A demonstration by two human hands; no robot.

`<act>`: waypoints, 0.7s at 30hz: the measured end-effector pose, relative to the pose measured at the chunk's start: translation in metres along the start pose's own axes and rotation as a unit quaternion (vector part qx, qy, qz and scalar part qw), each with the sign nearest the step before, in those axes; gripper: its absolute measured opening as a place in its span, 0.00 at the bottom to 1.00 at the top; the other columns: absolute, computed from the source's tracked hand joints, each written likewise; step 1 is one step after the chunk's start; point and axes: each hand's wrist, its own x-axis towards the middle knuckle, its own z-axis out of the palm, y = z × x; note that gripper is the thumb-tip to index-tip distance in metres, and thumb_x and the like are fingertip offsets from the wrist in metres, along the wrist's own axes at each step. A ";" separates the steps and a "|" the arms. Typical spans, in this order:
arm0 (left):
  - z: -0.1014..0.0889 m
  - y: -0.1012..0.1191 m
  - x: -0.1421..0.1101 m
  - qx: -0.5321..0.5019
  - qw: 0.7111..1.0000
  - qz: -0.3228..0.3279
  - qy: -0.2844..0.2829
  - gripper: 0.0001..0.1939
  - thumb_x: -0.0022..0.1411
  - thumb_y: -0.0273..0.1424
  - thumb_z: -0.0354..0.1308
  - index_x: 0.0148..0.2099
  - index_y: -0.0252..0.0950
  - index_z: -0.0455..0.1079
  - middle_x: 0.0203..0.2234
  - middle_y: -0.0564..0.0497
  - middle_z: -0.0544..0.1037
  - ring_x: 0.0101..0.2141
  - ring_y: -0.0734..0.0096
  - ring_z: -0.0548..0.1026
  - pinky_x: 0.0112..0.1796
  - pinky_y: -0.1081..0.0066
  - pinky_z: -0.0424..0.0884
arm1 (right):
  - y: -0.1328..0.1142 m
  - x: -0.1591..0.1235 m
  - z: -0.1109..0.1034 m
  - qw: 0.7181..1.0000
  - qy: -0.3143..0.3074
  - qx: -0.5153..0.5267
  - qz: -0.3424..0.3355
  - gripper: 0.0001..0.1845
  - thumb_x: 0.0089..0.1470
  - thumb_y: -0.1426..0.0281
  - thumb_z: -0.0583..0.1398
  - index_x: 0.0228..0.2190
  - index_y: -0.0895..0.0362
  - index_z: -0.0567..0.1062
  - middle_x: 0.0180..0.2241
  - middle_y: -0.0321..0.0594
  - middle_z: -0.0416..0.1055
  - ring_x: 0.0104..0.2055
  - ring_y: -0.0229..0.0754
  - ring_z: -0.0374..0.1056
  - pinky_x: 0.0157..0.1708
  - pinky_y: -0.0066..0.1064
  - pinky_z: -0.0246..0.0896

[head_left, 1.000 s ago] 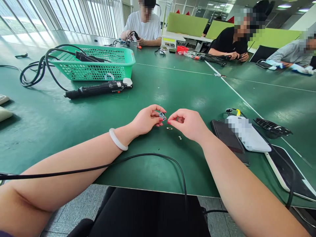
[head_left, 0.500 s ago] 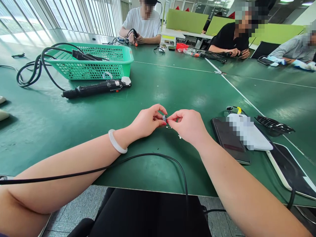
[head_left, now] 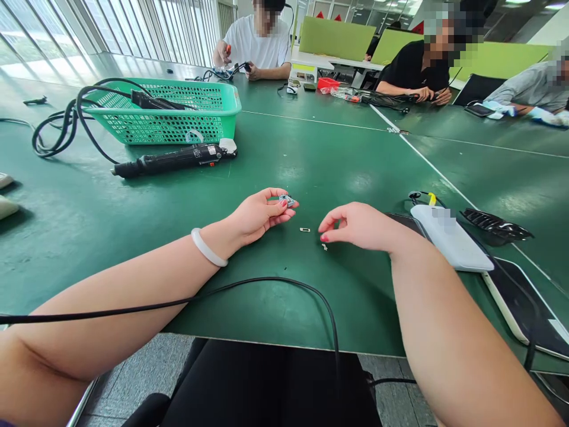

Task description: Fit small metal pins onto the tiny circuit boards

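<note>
My left hand (head_left: 262, 214) is closed on a small grey metal part (head_left: 287, 200), pinched between thumb and fingers just over the green table (head_left: 275, 255). The fingers cover some of the part, so its kind is not clear. To its right, my right hand (head_left: 349, 224) is lowered with curled fingers and thumb slightly apart, and nothing shows between them. Just under its thumb is a tiny light-coloured piece (head_left: 324, 247). A small rectangular metal piece (head_left: 304, 229) lies on the table between my hands.
A black electric screwdriver (head_left: 175, 159) lies before a green basket (head_left: 160, 118) holding cables. A black cable (head_left: 267, 279) arcs over my left forearm. Right are a white power bank-like slab (head_left: 448, 240), a dark notebook (head_left: 409, 224) and a phone-like device (head_left: 528, 302). Co-workers sit across the table.
My right hand has come away from the grey part and moved right and slightly down, beside the tiny piece. My left hand keeps the part and has turned, showing more of it.
</note>
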 end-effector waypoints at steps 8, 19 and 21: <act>0.003 -0.004 -0.002 0.120 0.991 0.020 -0.048 0.09 0.57 0.18 0.56 0.38 0.33 0.61 0.29 0.49 0.77 0.25 0.80 0.75 0.32 0.74 0.71 | -0.001 0.001 0.008 0.996 -0.066 -0.056 0.002 0.06 0.39 0.76 0.64 0.17 0.53 0.76 0.18 0.32 0.72 0.18 0.34 0.64 0.17 0.27 0.56; 0.004 -0.002 -0.006 0.202 0.970 0.018 -0.135 0.08 0.58 0.22 0.57 0.40 0.32 0.63 0.21 0.54 0.75 0.24 0.79 0.73 0.32 0.72 0.71 | -0.025 -0.003 0.016 0.978 0.116 0.065 -0.163 0.06 0.50 0.70 0.59 0.30 0.55 0.77 0.29 0.37 0.75 0.28 0.35 0.67 0.29 0.29 0.62; 0.002 -0.001 -0.006 0.189 0.969 0.006 -0.159 0.07 0.58 0.23 0.57 0.40 0.31 0.63 0.22 0.54 0.75 0.24 0.79 0.73 0.31 0.73 0.71 | -0.026 -0.003 0.018 0.966 0.143 0.026 -0.215 0.06 0.51 0.73 0.58 0.30 0.55 0.77 0.30 0.36 0.74 0.28 0.35 0.66 0.29 0.29 0.61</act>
